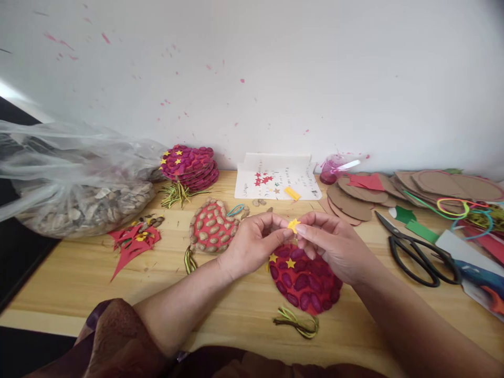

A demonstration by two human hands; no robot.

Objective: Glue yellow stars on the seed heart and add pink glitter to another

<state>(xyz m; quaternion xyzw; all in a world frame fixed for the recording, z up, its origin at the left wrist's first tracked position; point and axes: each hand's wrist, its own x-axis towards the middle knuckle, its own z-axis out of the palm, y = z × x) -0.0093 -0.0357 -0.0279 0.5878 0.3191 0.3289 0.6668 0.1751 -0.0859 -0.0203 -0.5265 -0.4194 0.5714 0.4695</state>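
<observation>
Both hands meet over the middle of the wooden table (79,283). My left hand (252,241) and my right hand (333,244) pinch a small yellow star (293,225) between their fingertips. Right below them lies a red heart-shaped piece (305,283) covered with dark red shells, with two yellow stars stuck near its top left and a green-yellow string tassel (297,323) at its tip. To the left sits another red heart (212,226) covered with plain peanut shells.
A clear plastic bag of shells (74,189) fills the left. A stack of finished hearts (191,165) stands by the wall. A paper sheet with star stickers (275,181), cardboard cut-outs (354,202), black scissors (417,252), coloured loops (460,210) and a red scrap (132,241) lie around.
</observation>
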